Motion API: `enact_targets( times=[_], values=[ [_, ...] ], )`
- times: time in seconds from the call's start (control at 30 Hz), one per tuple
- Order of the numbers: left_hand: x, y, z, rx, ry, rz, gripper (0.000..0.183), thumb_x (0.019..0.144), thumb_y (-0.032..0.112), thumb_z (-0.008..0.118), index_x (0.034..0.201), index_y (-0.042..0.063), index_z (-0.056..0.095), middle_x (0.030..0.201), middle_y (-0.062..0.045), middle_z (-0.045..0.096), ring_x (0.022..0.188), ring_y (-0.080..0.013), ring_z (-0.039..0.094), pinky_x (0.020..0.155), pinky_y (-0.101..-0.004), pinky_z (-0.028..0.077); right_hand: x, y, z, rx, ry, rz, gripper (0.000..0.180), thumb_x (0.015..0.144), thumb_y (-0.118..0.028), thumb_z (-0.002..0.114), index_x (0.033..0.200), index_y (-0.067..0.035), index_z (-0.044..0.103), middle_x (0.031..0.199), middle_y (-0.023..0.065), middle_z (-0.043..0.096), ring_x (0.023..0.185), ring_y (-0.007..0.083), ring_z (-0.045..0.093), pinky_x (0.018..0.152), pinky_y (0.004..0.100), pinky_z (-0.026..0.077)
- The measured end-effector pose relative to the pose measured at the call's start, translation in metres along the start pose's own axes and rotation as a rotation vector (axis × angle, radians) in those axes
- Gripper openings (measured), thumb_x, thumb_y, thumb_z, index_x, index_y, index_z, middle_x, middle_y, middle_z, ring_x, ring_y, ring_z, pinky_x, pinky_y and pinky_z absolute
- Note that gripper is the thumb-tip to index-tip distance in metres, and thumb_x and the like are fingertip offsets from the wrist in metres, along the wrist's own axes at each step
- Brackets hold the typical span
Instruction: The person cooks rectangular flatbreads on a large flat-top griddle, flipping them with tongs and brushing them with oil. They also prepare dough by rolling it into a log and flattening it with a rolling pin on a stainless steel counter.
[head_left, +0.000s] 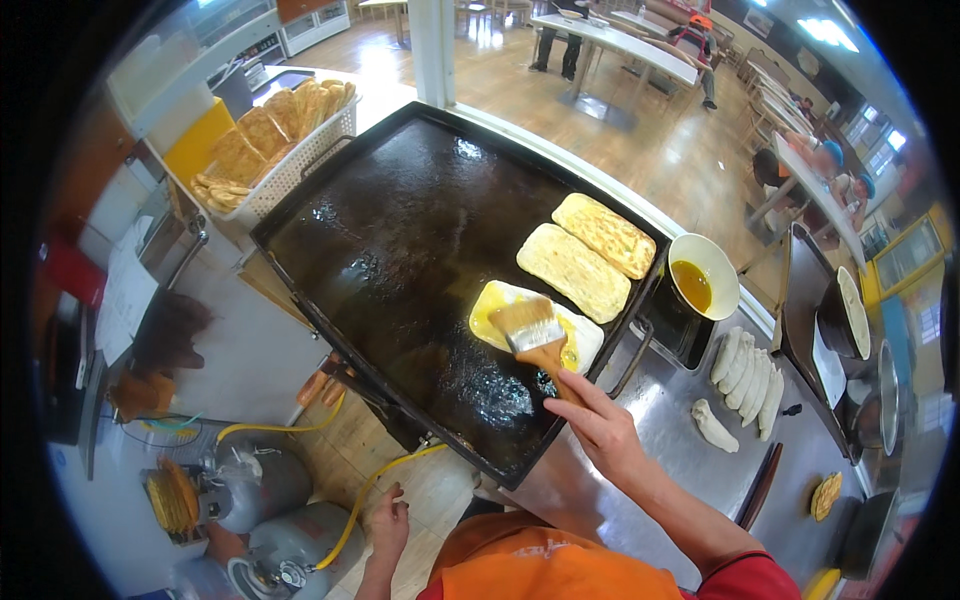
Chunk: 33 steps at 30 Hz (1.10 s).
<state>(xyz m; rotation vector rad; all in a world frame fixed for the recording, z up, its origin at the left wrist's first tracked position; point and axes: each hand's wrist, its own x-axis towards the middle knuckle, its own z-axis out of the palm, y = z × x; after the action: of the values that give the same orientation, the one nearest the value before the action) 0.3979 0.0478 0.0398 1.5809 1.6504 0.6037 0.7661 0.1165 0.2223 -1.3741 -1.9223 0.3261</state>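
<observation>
My right hand (606, 431) grips the wooden handle of a wide, flat bristle brush (538, 337). The bristles touch a pale flatbread (585, 330) smeared with yellow liquid, at the near right of a large black griddle (405, 225). Beyond it lie a pale yellow flatbread (574, 274) and a browned one (606, 236), side by side. A white bowl (720, 266) of yellow-orange liquid stands by the griddle's right rim. My left hand (388, 521) hangs low beside the orange apron (540, 562), loosely curled and holding nothing.
A white plastic basket (300, 154) of baked flatbreads stands at the griddle's far left. Several dough pieces (746, 375) and a dark wooden stick (759, 487) lie on the steel counter (660, 450). Gas cylinders (300, 551) with a yellow hose (360, 495) stand at lower left. People sit beyond.
</observation>
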Motion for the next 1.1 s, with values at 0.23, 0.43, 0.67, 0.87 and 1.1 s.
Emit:
enact_targets(
  times=[0.23, 0.43, 0.67, 0.87, 1.1],
  values=[
    [-0.060, 0.009, 0.006, -0.044, -0.019, -0.137, 0.034, 0.088, 0.002, 0.050, 0.122, -0.001, 0.055, 0.107, -0.017, 0.065, 0.082, -0.0226, 0.069, 0.074, -0.0321, 0.054, 0.052, 0.043, 0.028, 0.080, 0.134, 0.055, 0.026, 0.085, 0.004, 0.060, 0.109, -0.007, 0.065, 0.124, 0.0151, 0.060, 0.102, 0.0340, 0.063, 0.084, 0.0362, 0.053],
    [-0.102, -0.011, 0.021, -0.029, -0.005, -0.142, 0.038, 0.088, 0.002, 0.051, 0.125, 0.000, 0.053, 0.110, -0.017, 0.064, 0.083, -0.0227, 0.069, 0.074, -0.0318, 0.053, 0.058, 0.044, 0.019, 0.168, 0.090, 0.126, 0.025, 0.084, 0.005, 0.063, 0.106, -0.005, 0.067, 0.121, 0.0136, 0.062, 0.104, 0.0225, 0.064, 0.083, 0.0287, 0.052],
    [-0.144, -0.039, 0.048, -0.072, -0.035, -0.178, 0.037, 0.089, 0.003, 0.050, 0.126, -0.002, 0.053, 0.109, -0.018, 0.065, 0.083, -0.0235, 0.069, 0.074, -0.0317, 0.054, 0.012, 0.049, 0.009, 0.122, 0.178, 0.044, 0.024, 0.084, 0.006, 0.062, 0.106, -0.004, 0.067, 0.123, 0.0140, 0.062, 0.106, 0.0257, 0.064, 0.086, 0.0301, 0.051],
    [-0.164, -0.037, 0.054, -0.048, -0.077, -0.193, 0.035, 0.091, 0.007, 0.050, 0.124, -0.002, 0.054, 0.107, -0.017, 0.066, 0.084, -0.0228, 0.069, 0.074, -0.0320, 0.054, -0.007, 0.009, 0.004, 0.155, 0.290, -0.050, 0.025, 0.084, 0.005, 0.063, 0.106, -0.004, 0.067, 0.124, 0.0142, 0.061, 0.111, 0.0292, 0.061, 0.091, 0.0304, 0.049],
    [-0.171, -0.035, 0.060, -0.078, -0.059, -0.216, 0.034, 0.088, 0.009, 0.054, 0.120, -0.002, 0.058, 0.103, -0.019, 0.068, 0.080, -0.0270, 0.069, 0.073, -0.0352, 0.054, -0.025, 0.011, 0.008, 0.146, 0.138, -0.044, 0.024, 0.084, 0.003, 0.062, 0.106, -0.005, 0.066, 0.123, 0.0131, 0.062, 0.103, 0.0287, 0.064, 0.085, 0.0315, 0.054]
  ],
)
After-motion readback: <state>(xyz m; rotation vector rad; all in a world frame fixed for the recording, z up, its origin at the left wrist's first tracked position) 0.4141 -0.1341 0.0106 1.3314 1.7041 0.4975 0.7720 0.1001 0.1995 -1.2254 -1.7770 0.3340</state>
